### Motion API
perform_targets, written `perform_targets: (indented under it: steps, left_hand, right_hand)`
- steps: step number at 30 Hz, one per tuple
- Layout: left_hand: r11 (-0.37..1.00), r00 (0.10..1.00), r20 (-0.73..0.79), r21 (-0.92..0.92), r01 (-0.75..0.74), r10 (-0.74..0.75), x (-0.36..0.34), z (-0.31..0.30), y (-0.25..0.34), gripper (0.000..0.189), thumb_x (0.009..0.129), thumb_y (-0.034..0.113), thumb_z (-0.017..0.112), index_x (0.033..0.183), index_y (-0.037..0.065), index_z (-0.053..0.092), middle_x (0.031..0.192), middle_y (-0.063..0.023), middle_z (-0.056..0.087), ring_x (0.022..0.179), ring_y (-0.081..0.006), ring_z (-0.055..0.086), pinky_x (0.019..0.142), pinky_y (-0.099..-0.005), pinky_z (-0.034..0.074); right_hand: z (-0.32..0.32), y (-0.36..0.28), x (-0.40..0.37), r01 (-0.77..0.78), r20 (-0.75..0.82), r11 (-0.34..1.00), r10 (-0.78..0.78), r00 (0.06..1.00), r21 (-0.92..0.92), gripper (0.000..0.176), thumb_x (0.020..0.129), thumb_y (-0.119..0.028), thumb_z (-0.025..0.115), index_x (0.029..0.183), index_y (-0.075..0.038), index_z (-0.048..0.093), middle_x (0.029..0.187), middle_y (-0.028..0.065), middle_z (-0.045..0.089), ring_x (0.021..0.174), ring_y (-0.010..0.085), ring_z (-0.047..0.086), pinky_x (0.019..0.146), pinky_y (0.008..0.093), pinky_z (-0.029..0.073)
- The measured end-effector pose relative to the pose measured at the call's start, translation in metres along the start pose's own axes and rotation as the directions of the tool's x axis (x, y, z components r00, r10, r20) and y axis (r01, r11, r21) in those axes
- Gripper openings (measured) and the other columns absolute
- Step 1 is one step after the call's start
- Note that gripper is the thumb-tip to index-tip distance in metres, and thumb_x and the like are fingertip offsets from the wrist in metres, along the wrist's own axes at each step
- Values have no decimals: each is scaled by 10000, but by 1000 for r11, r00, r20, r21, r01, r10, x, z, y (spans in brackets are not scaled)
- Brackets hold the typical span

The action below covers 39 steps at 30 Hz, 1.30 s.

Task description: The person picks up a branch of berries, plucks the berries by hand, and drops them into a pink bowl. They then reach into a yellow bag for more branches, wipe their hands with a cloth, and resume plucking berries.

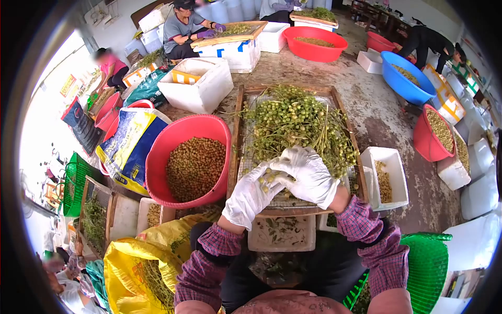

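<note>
A heap of thin green stems bearing small round green fruits [295,123] lies on a rectangular wire-mesh screen in a wooden frame [287,212]. Over the screen's near part, the white-gloved left hand [254,192] is cupped, fingers curled around a few loose pale-green round fruits [265,180]. The white-gloved right hand [309,175] is bent with its back upward, fingertips close to the left; whether it grips anything cannot be told.

Just left of the screen stands a round pinkish-red plastic tub [226,152] of brownish round fruits; just right of it, a white foam box [397,178] holds paler ones. A shallow white tray [282,246] with leaf scraps sits below the screen's near edge. A yellow woven sack [123,261] is near-left of the screen, a green plastic basket [426,267] near-right. Beyond the screen, to its left, a co-worker in purple gloves [180,31] sits at another wooden-framed screen [256,32].
</note>
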<state>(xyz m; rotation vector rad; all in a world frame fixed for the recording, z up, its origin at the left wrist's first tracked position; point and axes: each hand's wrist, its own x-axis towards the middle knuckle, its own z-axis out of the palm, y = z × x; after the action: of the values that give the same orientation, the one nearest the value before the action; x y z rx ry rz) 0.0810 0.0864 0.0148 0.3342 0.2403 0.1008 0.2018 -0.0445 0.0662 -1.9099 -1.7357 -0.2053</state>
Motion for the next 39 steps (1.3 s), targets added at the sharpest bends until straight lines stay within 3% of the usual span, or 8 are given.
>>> perform_targets:
  steps: [9, 12, 20, 25, 29, 30, 35, 39]
  left_hand:
    - [944, 987, -134, 326, -45, 93, -26, 11, -7, 255, 895, 84, 561, 1123, -25, 528, 1064, -126, 605, 1034, -247, 583, 943, -392, 471]
    - [967, 984, -132, 241, -85, 119, -39, 4, -9, 239, 891, 82, 567, 1106, -20, 544, 1049, -122, 607, 1007, -232, 590, 944, -363, 471]
    - [972, 1000, -3, -233, -27, 28, -64, -21, -16, 241, 884, 88, 577, 1110, 4, 562, 922, -39, 590, 784, -115, 560, 716, -240, 500]
    - [997, 1000, -5, -71, -21, 21, -76, -31, -6, 345, 831, 82, 550, 1164, -10, 543, 883, -49, 590, 702, -124, 525, 648, -252, 460]
    - [970, 977, -145, -162, -179, 156, -86, -42, 15, 363, 852, 104, 541, 1201, 14, 501, 1002, -99, 559, 808, -155, 542, 716, -290, 473]
    - [963, 969, -196, -190, -191, 153, -86, -52, 20, 393, 847, 78, 534, 1232, 22, 487, 1153, -128, 545, 975, -192, 558, 842, -330, 470]
    - [962, 951, -276, -188, -197, 141, -92, -60, 12, 513, 800, -83, 429, 1308, -11, 408, 1232, -145, 516, 1098, -233, 529, 976, -368, 417]
    - [921, 953, -232, -291, -259, 195, -95, -65, 9, 458, 860, -78, 394, 1317, -51, 373, 1257, -191, 485, 1107, -230, 527, 966, -310, 432]
  right_hand:
    - [22, -5, -7, 62, -52, 990, -69, 996, -126, 112, 740, -86, 599, 817, -55, 524, 771, 115, 524, 739, 322, 548, 633, 406, 449]
    - [15, -22, -7, -148, -18, 958, 157, 987, 246, 117, 745, -89, 620, 849, -45, 592, 785, 114, 603, 740, 288, 604, 642, 382, 474]
    - [48, -60, -10, -277, 28, 639, 370, 928, 717, 115, 854, -87, 597, 871, 26, 588, 752, 85, 631, 693, 136, 588, 635, 265, 481]
    - [47, -100, -17, -445, 323, 69, 588, 741, 893, 163, 891, -128, 578, 894, 35, 582, 771, 89, 637, 735, 128, 614, 662, 256, 493]
    - [93, -106, -70, -580, 442, 589, 379, 813, 563, 272, 867, -277, 596, 805, -15, 638, 719, 155, 615, 684, 256, 627, 622, 372, 463]
    - [116, -108, -86, -698, 775, 681, 312, 550, 222, 369, 841, -387, 574, 787, -32, 663, 755, 181, 631, 714, 341, 614, 651, 414, 468]
    - [290, -108, -203, -579, 915, 751, 404, 21, -318, 275, 740, -160, 565, 963, -49, 682, 983, 187, 653, 946, 355, 626, 760, 422, 510]
    - [384, -89, -282, -695, 893, 613, 439, -98, -377, 332, 776, -211, 562, 1048, -47, 659, 1112, 189, 614, 1036, 323, 601, 847, 408, 487]
